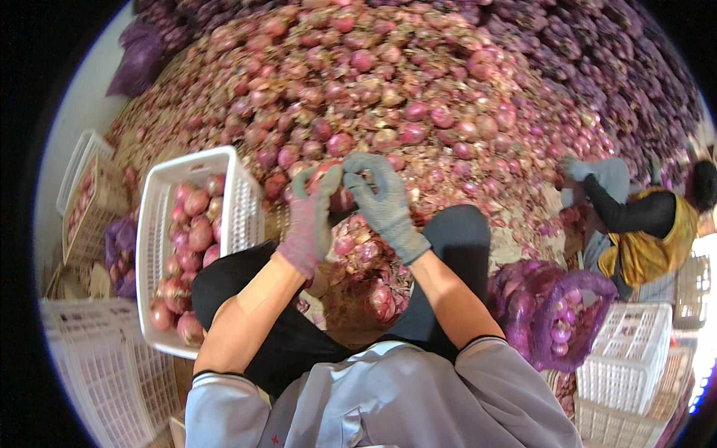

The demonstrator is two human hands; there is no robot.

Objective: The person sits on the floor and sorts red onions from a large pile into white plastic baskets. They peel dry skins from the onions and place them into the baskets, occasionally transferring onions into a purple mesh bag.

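My left hand (313, 210), in a pink and grey knit work glove, holds a red onion (324, 171) between thumb and fingers. Close beside it is my right hand (381, 196) in a grey knit glove, its fingers curled at the onion's right side. Whether those fingers grip anything is not plain. Just below the hands shows a small dark object (343, 216), too unclear to name. Between my knees lie loose red onions (367, 249) and dry onion skins. To the left stands a white plastic crate (242, 207) holding several red onions (196, 224).
A large onion heap (358, 84) spreads ahead, with filled purple mesh sacks (594, 61) stacked behind. At right are an open purple mesh sack (596, 330) of onions, a white crate (624, 353) and a seated co-worker (644, 224). More crates (106, 358) stand at left.
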